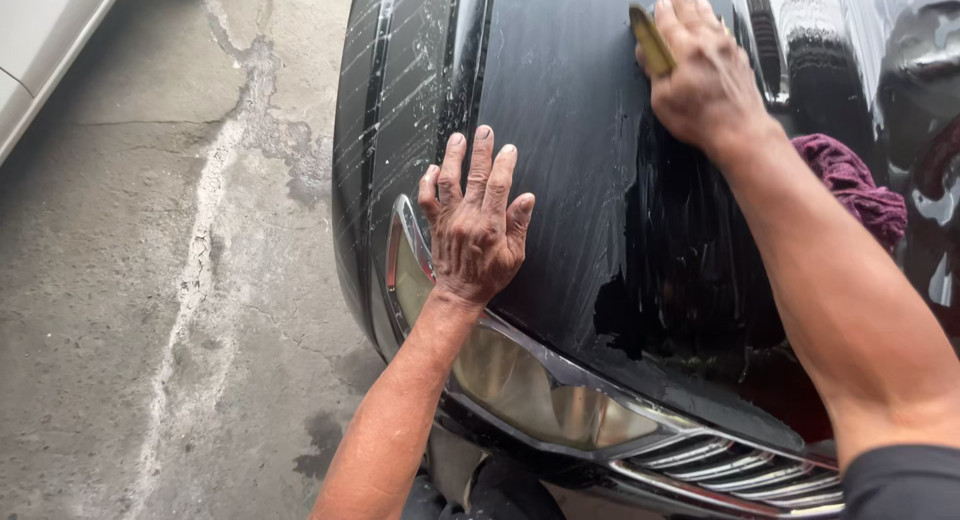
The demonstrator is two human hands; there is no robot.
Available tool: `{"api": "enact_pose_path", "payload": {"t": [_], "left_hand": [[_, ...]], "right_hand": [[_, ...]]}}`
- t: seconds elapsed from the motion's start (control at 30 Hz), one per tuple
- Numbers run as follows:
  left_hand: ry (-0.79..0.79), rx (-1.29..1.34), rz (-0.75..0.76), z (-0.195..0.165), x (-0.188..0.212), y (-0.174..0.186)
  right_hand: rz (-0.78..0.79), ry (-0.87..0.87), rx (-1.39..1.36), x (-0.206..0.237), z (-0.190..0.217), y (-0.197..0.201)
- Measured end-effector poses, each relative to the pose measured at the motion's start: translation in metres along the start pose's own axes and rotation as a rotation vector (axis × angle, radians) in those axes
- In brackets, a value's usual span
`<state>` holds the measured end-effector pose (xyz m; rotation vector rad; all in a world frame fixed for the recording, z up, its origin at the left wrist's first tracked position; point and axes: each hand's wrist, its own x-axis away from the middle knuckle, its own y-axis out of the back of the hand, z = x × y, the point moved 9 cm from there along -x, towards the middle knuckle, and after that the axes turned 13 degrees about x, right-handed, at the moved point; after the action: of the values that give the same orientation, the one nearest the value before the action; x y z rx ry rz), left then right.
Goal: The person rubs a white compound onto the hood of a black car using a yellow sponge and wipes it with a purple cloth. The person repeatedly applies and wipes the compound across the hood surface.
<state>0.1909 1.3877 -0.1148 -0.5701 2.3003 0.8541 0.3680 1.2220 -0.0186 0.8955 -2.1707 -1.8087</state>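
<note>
The right hand (705,75) presses a yellow sponge (650,38) flat on the black hood (570,180), fingers closed over it; it looks soft, light and slippery with suds, best gripped across its back. The left hand (475,225) lies spread and empty beside the headlight (520,380). No containers show.

2 hands, a left hand (476,220) and a right hand (705,70); 1 yellow sponge (650,38); 1 black car (570,110); 1 headlight (520,380); 1 purple cloth (855,180) at right; 1 white car (40,40) far left.
</note>
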Motion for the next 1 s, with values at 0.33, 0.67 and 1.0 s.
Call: {"api": "enact_pose_path", "payload": {"t": [0.33, 0.67, 1.0], "left_hand": [[0.008, 0.011, 0.009, 0.000, 0.001, -0.002], [-0.013, 0.024, 0.002, -0.006, 0.001, 0.004], [0.001, -0.017, 0.002, -0.002, 0.003, -0.001]], "right_hand": [[-0.047, 0.087, 0.145, 0.033, -0.003, -0.010], [-0.057, 0.076, 0.035, 0.035, -0.007, -0.014], [0.280, -0.190, -0.039, -0.046, -0.015, -0.026]]}}
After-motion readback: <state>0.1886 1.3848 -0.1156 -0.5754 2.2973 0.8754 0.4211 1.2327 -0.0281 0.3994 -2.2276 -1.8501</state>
